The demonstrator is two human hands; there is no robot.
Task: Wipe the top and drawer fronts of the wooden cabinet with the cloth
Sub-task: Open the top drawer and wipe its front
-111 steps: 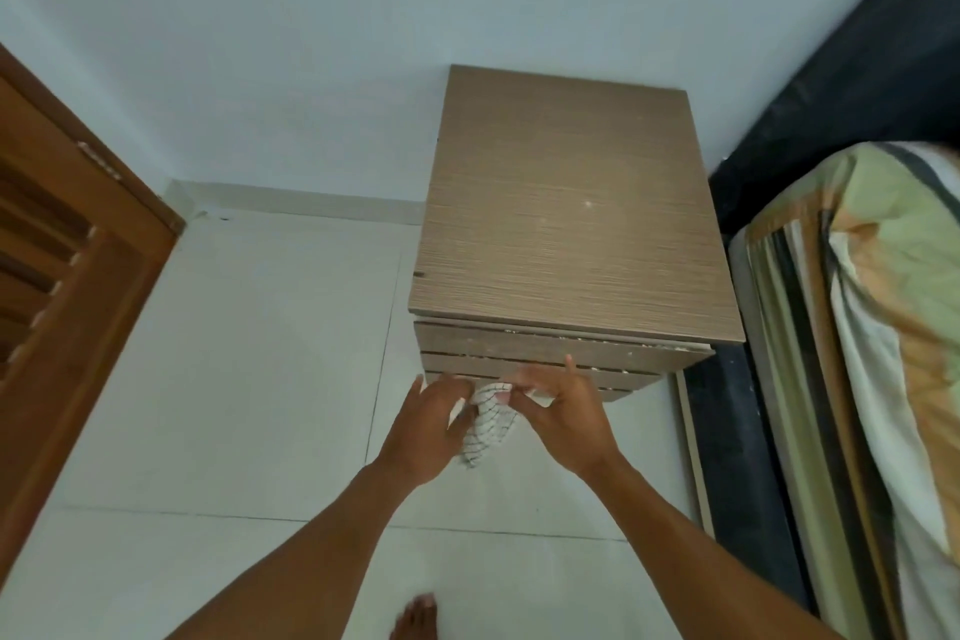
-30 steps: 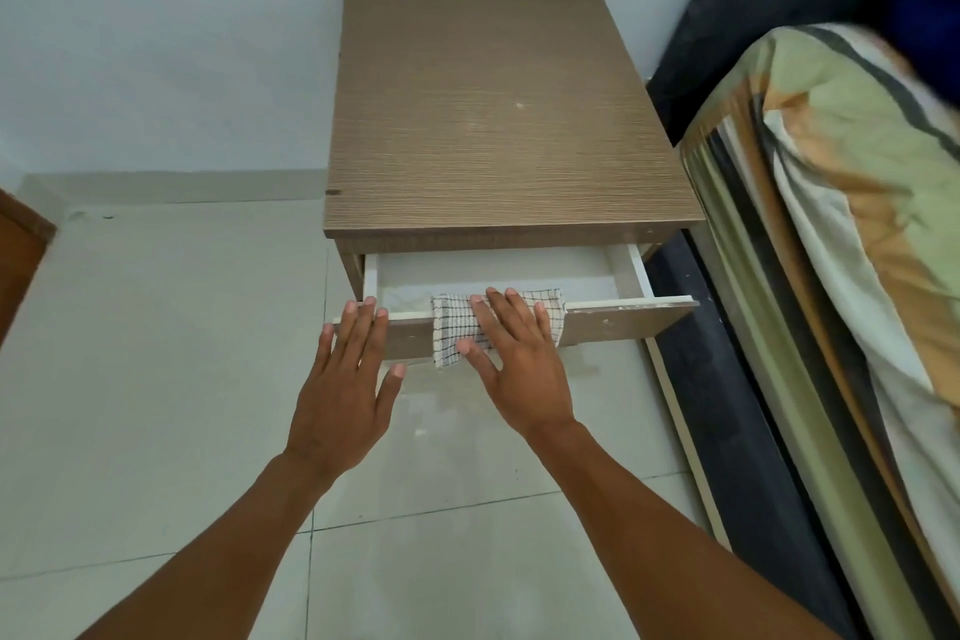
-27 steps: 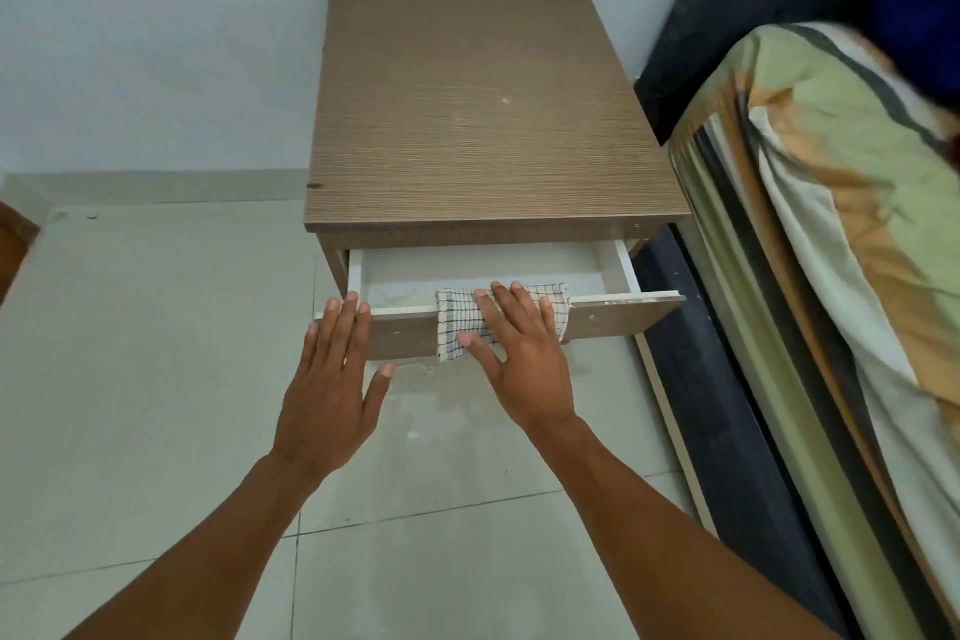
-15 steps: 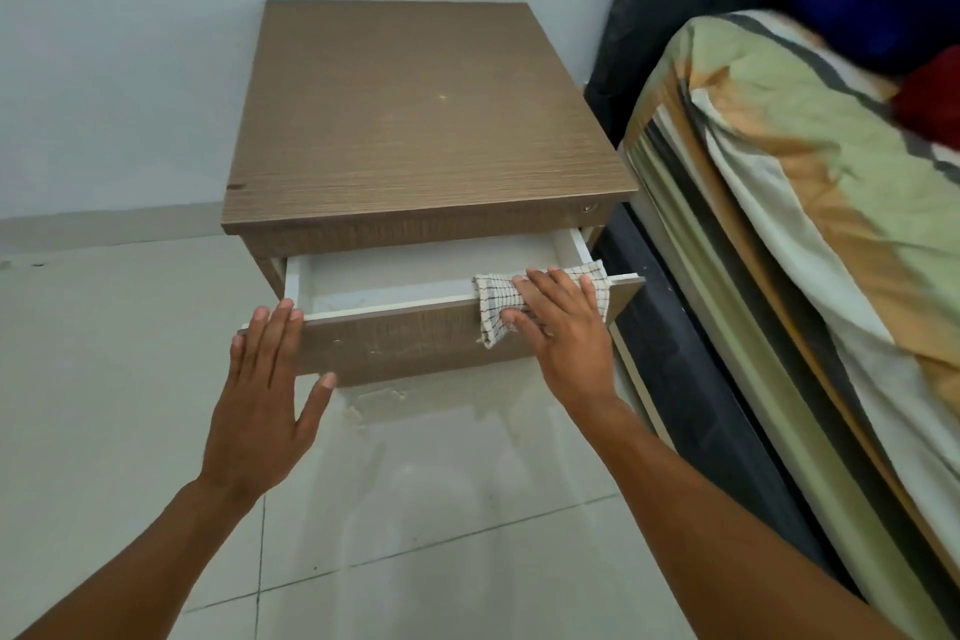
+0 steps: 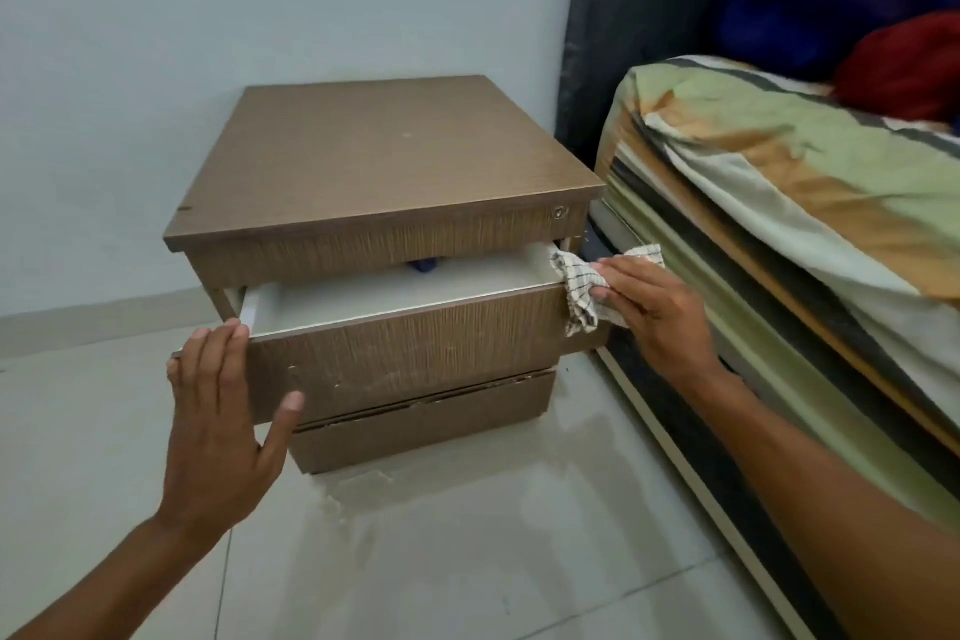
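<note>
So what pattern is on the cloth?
The cloth is white with a thin dark check; the head view shows it.

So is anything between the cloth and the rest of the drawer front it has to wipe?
Nothing visible. The cloth sits at the drawer front's right end under the right hand; the left hand covers only the left end.

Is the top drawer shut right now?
No: the top drawer is pulled out, its white interior showing, with the left hand flat on its front and the right hand pressing the cloth at its corner.
</note>
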